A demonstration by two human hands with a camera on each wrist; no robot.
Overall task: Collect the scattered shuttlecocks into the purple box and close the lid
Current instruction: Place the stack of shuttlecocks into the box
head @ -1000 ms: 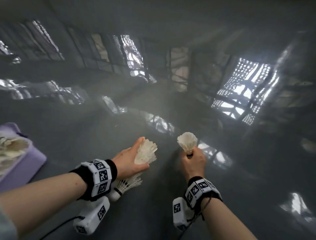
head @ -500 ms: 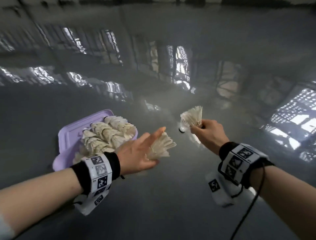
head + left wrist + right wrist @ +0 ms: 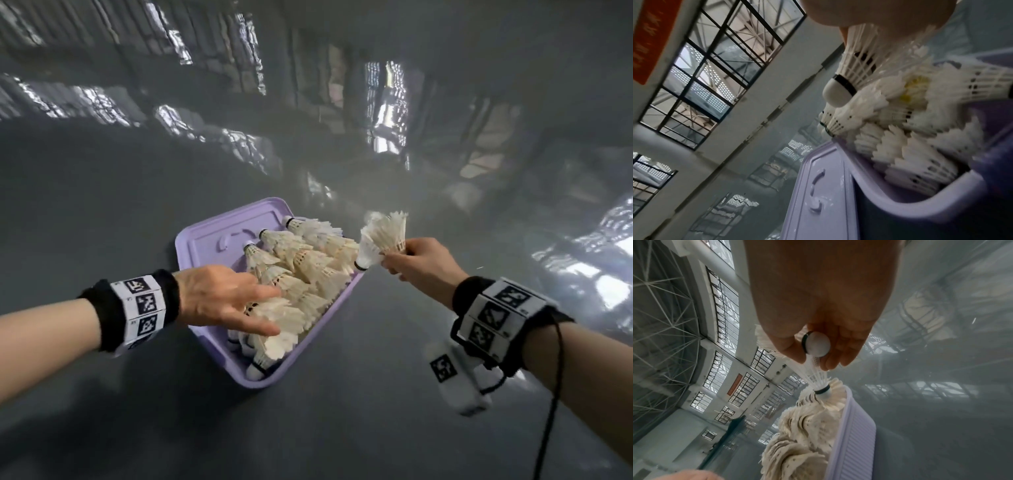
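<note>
Purple plastic makes up the box (image 3: 294, 359), which sits on a glossy grey floor (image 3: 342, 428) that mirrors the hall windows; no edge of the floor shows in the head view. Its lid (image 3: 212, 240) lies open and flat on the side away from the person. White feather shuttlecocks (image 3: 308, 263) fill the box in overlapping rows, their cork tips toward the lid. The left hand (image 3: 219, 301) reaches over the near part of the pile with fingers (image 3: 263, 291) stretched out and spread, resting on the feathers; in the left wrist view one shuttlecock (image 3: 855, 69) is pressed under the palm, cork pointing down and outward above the box rim, though whether any finger curls round it cannot be told. The right hand (image 3: 418, 260) hovers just beside the box's right rim, fingers and thumb pinching two shuttlecocks (image 3: 380, 240) together, one cork tip lowered to touch the heap at the rim, the other cork tucked in the palm as the right wrist view shows. Both wrists wear black bands with printed square markers.
</note>
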